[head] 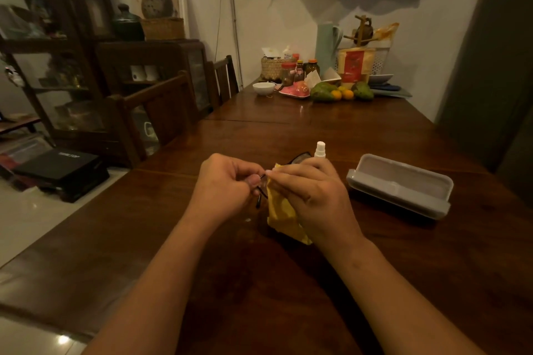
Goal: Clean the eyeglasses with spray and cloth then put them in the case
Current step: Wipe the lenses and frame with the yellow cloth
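Observation:
Above the middle of the wooden table (360,282) I hold the black-framed eyeglasses (300,157), mostly hidden behind my hands. My left hand (223,186) pinches the frame, and the temple tips hang below its fingers. My right hand (310,196) grips a yellow cloth (281,213) and presses it round part of the glasses. The cloth's loose end trails down to the table. A small white spray bottle (320,150) stands upright just behind my right hand. The grey glasses case (401,184) lies open to the right of my hands.
At the far end of the table sit a white bowl (264,88), jars, a woven basket, a pink plate and green and orange fruit (337,92). Dark wooden chairs (161,112) line the table's left edge. A cabinet stands by the left wall.

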